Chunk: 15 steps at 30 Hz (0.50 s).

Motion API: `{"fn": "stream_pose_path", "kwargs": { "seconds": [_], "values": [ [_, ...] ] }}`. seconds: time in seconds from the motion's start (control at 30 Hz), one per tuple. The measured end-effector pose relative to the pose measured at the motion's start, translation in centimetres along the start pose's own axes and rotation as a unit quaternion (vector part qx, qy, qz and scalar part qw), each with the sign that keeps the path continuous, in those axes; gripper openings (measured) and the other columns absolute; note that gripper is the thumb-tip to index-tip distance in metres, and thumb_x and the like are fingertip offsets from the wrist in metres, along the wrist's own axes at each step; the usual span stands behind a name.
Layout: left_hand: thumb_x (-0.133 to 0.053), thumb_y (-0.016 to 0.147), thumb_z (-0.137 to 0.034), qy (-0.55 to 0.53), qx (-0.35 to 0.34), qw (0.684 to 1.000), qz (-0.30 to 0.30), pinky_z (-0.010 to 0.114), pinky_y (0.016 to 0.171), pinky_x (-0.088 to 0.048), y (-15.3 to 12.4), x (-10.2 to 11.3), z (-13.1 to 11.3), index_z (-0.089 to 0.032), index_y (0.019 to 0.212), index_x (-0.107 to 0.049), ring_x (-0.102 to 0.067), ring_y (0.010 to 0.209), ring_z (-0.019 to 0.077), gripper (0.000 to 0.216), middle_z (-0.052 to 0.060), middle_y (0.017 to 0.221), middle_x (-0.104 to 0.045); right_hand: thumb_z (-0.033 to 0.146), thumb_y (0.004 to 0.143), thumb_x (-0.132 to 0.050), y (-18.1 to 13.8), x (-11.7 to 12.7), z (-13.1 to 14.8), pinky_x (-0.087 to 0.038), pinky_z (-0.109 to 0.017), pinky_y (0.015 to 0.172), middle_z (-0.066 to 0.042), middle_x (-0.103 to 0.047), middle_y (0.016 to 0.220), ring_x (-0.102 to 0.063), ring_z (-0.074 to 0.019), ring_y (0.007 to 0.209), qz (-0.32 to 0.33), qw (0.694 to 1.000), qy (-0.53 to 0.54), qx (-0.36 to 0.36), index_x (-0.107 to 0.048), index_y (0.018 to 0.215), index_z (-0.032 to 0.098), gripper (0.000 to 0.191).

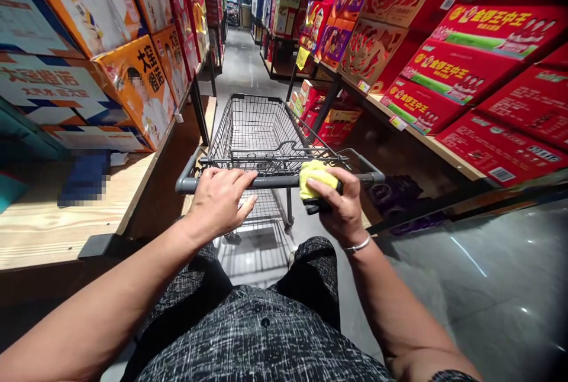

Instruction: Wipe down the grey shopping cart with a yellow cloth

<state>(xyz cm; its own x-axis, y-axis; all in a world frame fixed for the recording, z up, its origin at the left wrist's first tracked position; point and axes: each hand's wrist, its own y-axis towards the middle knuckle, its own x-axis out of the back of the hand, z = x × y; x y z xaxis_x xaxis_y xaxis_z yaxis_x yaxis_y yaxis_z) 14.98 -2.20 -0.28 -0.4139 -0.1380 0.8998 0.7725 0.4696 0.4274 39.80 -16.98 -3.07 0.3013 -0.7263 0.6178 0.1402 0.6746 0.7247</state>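
A grey shopping cart (pixel 261 119) with a wire basket stands right in front of me, its handle (pixel 277 182) running crosswise. My left hand (pixel 222 196) is closed over the left part of that handle, thumb on the near side. At the handle's right part, my right hand (pixel 344 201) grips a bunched yellow cloth (pixel 317 178) with a black underside or edge. The cloth presses against the bar. Its far side is hidden, and I cannot tell whether my right fingers also touch the bar. No goods show in the basket.
Orange and white cartons (pixel 137 86) are stacked on a wooden shelf (pixel 110 193) at left. Red boxes (pixel 448 68) fill the shelf at right, above purple packs (pixel 399 193) near the floor. A grey tiled aisle (pixel 246 54) runs ahead between the shelves.
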Motion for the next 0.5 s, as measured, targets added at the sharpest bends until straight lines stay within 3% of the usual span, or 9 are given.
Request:
{"fn": "stream_pose_path", "kwargs": {
  "seconds": [0.17, 0.3, 0.4, 0.5],
  "values": [
    [-0.060, 0.095, -0.043, 0.024, -0.035, 0.999, -0.026, 0.050, 0.098, -0.043, 0.0, -0.1, 1.0, -0.018, 0.126, -0.068, -0.068, 0.097, 0.0304, 0.040, 0.010, 0.106, -0.075, 0.016, 0.072, -0.065, 3.2, 5.2, -7.9, -0.046, -0.060, 0.107, -0.009, -0.056, 0.129, -0.053, -0.0354, 0.120, 0.016, 0.986, -0.113, -0.119, -0.079, 0.106, 0.033, 0.041],
    [-0.063, 0.091, -0.049, 0.029, -0.054, 0.997, -0.048, 0.050, 0.102, -0.041, 0.0, -0.4, 1.8, -0.017, 0.123, -0.069, -0.068, 0.096, 0.0310, 0.046, 0.010, 0.104, -0.074, 0.027, 0.068, -0.070, 4.7, 6.3, -13.6, -0.051, -0.051, 0.102, -0.007, -0.062, 0.113, -0.061, -0.0283, 0.105, -0.025, 0.972, -0.028, -0.231, -0.078, 0.107, 0.030, 0.040],
    [-0.065, 0.087, -0.054, 0.024, -0.049, 0.997, -0.050, 0.052, 0.104, -0.040, 0.4, -0.8, 2.2, -0.018, 0.122, -0.069, -0.067, 0.096, 0.0318, 0.050, 0.010, 0.104, -0.074, 0.033, 0.064, -0.073, 4.8, 5.5, -14.4, -0.053, -0.050, 0.098, -0.005, -0.065, 0.105, -0.063, -0.0258, 0.097, -0.053, 0.956, 0.027, -0.289, -0.077, 0.109, 0.027, 0.045],
    [-0.067, 0.083, -0.057, 0.017, -0.036, 0.998, -0.046, 0.055, 0.108, -0.036, 1.0, -1.2, 2.9, -0.020, 0.120, -0.069, -0.066, 0.097, 0.0323, 0.052, 0.011, 0.104, -0.073, 0.032, 0.063, -0.071, 4.4, 4.7, -13.2, -0.052, -0.049, 0.101, -0.006, -0.064, 0.109, -0.063, -0.0262, 0.101, -0.068, 0.956, 0.013, -0.285, -0.077, 0.108, 0.025, 0.046]
  ]
}}
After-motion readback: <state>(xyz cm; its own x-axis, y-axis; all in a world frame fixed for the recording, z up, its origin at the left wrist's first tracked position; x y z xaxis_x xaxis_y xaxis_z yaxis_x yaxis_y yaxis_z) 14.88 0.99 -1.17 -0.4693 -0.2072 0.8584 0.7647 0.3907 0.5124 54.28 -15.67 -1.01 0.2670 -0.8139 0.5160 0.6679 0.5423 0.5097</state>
